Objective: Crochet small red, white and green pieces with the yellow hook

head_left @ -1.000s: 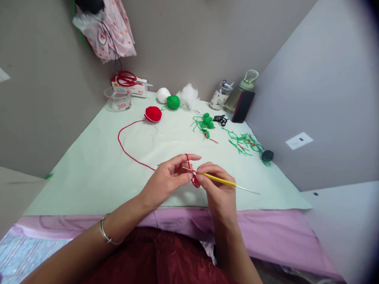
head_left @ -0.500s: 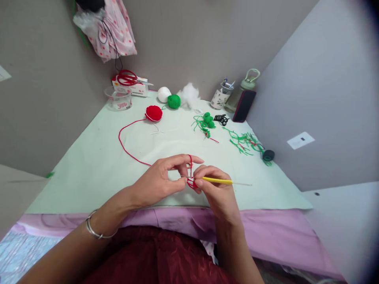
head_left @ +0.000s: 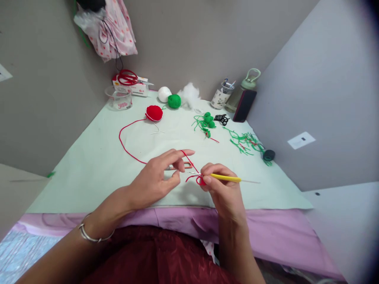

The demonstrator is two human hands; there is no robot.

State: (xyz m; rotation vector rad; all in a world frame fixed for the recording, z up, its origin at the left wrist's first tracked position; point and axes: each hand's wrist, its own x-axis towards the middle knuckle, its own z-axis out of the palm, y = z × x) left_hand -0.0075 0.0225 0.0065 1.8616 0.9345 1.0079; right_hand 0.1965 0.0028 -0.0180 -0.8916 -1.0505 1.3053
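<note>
My right hand [head_left: 223, 187] grips a crochet hook [head_left: 226, 178] by its yellow handle, its metal tip pointing left. The same fingers pinch a small piece of red crochet [head_left: 201, 180], with a loose tail curling out to the left. Red yarn [head_left: 189, 159] passes over the outstretched index finger of my left hand [head_left: 155, 177] and slants down to the hook. My left thumb stands apart from the index finger, while the other fingers curl in around the yarn. Behind those fingers lies a tool with an orange loop handle [head_left: 188, 165], partly hidden.
A red yarn ball [head_left: 154, 113] feeds the strand from the left. Behind are green [head_left: 174, 101] and white yarn balls [head_left: 164, 94], stuffing [head_left: 189, 95], scissors [head_left: 128, 77] on a box and a plastic tub [head_left: 118, 98]. Green crochet pieces [head_left: 209, 120], yarn scraps [head_left: 244, 141], a phone [head_left: 244, 105] and a bottle [head_left: 237, 96] stand right.
My left thumb and fingers have let go of the red crochet, and that hand has shifted left. My right hand has moved slightly right with the hook and the crochet; the yarn now slants between the hands.
</note>
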